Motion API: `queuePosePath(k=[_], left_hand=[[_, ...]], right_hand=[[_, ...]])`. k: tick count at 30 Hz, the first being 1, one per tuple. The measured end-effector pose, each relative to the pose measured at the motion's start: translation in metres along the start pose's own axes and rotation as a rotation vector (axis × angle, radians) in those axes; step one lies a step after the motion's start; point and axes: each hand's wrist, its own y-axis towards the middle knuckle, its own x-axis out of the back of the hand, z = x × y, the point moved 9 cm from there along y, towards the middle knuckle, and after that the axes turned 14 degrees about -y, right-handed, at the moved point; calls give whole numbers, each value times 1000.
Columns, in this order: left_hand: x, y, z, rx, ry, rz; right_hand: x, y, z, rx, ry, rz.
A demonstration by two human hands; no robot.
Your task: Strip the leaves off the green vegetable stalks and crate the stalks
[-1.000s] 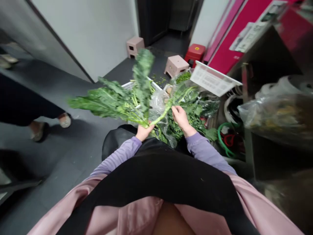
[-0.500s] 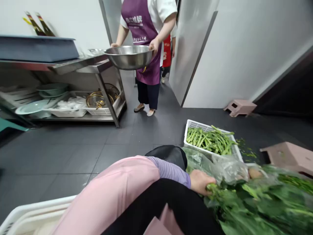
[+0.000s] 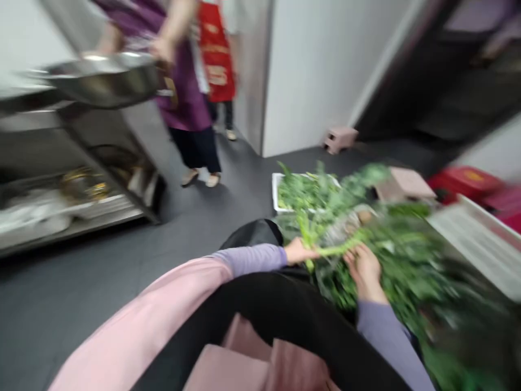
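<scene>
My left hand point(image 3: 300, 251) is closed around the stem end of a leafy green stalk point(image 3: 336, 250) above my lap. My right hand point(image 3: 364, 269) pinches the same stalk farther along, its fingers bent together. Leaves and stems fan out from around my left hand toward the basket. Beside and beneath my right hand spreads a big heap of leafy greens point(image 3: 407, 250). Clear plastic point(image 3: 344, 225) shows among the leaves. Just beyond, a white basket point(image 3: 275, 193) holds green stems, partly covered by the raised leaves. Motion blurs the view.
A person in a purple apron point(image 3: 185, 103) carries a steel basin point(image 3: 106, 81) by a metal shelf point(image 3: 109, 163). Behind stands someone in a red apron point(image 3: 217, 54). Pink stools point(image 3: 411, 183) and a red container point(image 3: 464, 182) are at the right.
The view has swung right. My right hand has come into clear view, pinching a stalk with my left. Leafy stalks now rise in front of the basket. The basin carrier is nearer.
</scene>
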Motion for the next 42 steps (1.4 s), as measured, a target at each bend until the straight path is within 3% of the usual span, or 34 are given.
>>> queuePosePath(k=[1, 3, 6, 12, 16, 21, 23, 26, 31, 34, 36, 39, 42], left_hand=[[-2, 7, 0, 4, -40, 7], [-9, 27, 0, -5, -143, 52], [-23, 56, 6, 22, -192, 177], [-27, 61, -1, -68, -49, 201], [-26, 66, -9, -145, 82, 179], [-28, 72, -3, -139, 145, 165], [-33, 75, 4, -112, 145, 169], [-46, 82, 20, -16, 44, 161], [-74, 103, 49, 186, -267, 147], [-80, 132, 51, 249, -392, 122], [-72, 164, 42, 252, -465, 74], [-43, 223, 20, 210, -465, -39], [-5, 278, -9, 104, -312, -159]], right_hand=[[-8, 3, 6, -7, 28, 124], [8, 22, 13, -20, 42, 66], [25, 46, 25, 50, 22, 85], [24, 33, 36, 91, 142, 255], [35, 39, 30, 51, 167, 146], [47, 53, 15, 19, -57, -35], [53, 58, 2, -37, -59, -108], [62, 69, -20, -167, 173, -149], [54, 102, -23, -302, 481, 18], [47, 118, -15, -286, 550, 47], [45, 126, -16, -303, 553, 39], [59, 135, -18, -309, 564, 11], [101, 147, -16, -216, 604, -105]])
